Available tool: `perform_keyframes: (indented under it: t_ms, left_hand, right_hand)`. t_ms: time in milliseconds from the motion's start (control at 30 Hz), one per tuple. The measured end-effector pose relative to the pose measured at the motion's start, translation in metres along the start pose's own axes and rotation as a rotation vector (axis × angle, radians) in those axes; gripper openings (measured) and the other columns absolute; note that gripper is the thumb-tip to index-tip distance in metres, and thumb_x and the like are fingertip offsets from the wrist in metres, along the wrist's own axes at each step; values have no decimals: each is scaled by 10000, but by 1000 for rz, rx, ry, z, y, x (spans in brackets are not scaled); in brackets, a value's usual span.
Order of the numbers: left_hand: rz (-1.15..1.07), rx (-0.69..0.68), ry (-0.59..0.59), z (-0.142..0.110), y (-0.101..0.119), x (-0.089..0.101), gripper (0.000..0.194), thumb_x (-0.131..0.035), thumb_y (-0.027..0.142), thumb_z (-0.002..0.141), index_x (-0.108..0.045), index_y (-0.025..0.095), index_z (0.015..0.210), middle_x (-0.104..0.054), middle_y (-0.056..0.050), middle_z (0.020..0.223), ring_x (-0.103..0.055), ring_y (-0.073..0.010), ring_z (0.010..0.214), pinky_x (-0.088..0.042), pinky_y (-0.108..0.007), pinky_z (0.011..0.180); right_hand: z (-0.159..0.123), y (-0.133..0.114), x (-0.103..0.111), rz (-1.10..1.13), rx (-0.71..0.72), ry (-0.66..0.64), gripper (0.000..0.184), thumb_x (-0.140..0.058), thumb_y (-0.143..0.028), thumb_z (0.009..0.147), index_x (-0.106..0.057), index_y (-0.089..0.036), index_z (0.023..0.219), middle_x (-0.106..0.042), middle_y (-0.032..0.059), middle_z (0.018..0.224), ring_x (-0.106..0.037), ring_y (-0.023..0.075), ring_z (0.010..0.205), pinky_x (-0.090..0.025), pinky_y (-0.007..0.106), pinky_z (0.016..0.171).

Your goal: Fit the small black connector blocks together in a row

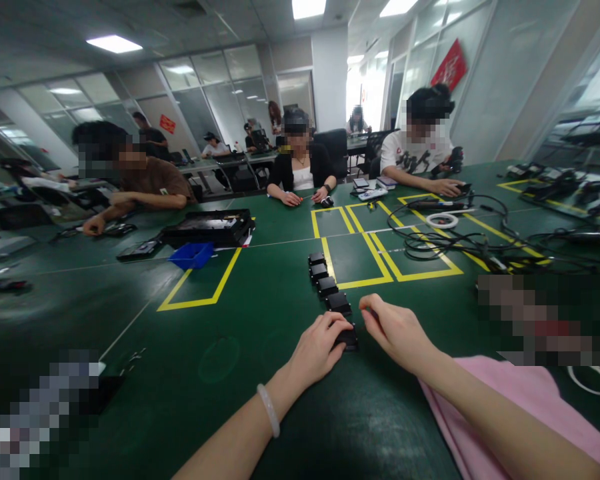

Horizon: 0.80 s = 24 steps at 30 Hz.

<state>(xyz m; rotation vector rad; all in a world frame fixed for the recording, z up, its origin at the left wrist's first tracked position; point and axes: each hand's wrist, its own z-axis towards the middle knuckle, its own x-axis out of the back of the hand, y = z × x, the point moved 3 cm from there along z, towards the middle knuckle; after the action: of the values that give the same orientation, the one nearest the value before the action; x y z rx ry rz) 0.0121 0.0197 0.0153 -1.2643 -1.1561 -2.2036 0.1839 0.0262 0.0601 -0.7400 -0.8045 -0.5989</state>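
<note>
Left grip (pixel 316 347) touches black block (pixel 351 339); green table (pixel 380 420), glass-walled office (pixel 329 65).

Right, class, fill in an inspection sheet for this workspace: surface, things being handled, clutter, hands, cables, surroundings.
Surface: green tabletop with yellow tape outlines.
Things handled: five small black blocks in a row, the nearest partly covered.
Clutter: blue bin and black case at left; pink cloth at right.
Hands: left hand on the nearest block; right hand beside it, nothing seen in its grasp.
Cables: black cables loosely looped at right.
Surroundings: people across the table; glass partitions beyond.
</note>
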Motion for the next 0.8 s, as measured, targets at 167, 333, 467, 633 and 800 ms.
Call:
perform_keyframes:
  t_ms: [167, 333, 467, 633, 800]
  left_hand:
    - [13, 2, -1, 0, 0, 0, 389, -554, 86, 810, -482, 254, 1154, -480, -37, 1202, -496, -204, 1082, -451, -368, 935]
    - [13, -1, -3, 0, 0, 1, 377, -552, 96, 813, -486, 255, 1148, -481, -40, 1202, -499, -205, 1077, -457, -366, 923]
    - [16, 8, -4, 0, 0, 0, 379, -556, 88, 808, -490, 255, 1142, -483, -36, 1198, -500, -204, 1073, -454, -364, 927]
    - [4, 8, 0, 0, 0, 1, 378, -555, 92, 815, -488, 255, 1149, -485, -38, 1197, -495, -210, 1086, -450, -371, 940]
    - [10, 5, -1, 0, 0, 1, 366, -549, 102, 823, -488, 258, 1149, -484, -40, 1197, -502, -207, 1078, -458, -370, 928]
  right_hand:
    - [-1, -1, 1, -5, 23, -14, 143, -370, -281, 963, -474, -210, 896, -603, -7, 731, -589, 132, 642, -379, 234, 600]
    - [0, 1, 0, -20, 13, 35, 105, -378, -239, 952, -474, -200, 964, -623, 2, 771, -602, 127, 642, -392, 231, 598]
    - [1, 0, 0, -21, 21, 30, 101, -370, -222, 946, -466, -197, 958, -617, 8, 775, -598, 132, 651, -393, 236, 605]
    - [0, 1, 0, -26, 19, 0, 150, -394, -300, 956, -469, -209, 865, -595, -9, 717, -584, 129, 629, -379, 235, 591]
    - [0, -1, 1, -5, 20, 6, 102, -378, -220, 943, -464, -194, 989, -619, 5, 793, -598, 127, 663, -392, 235, 613]
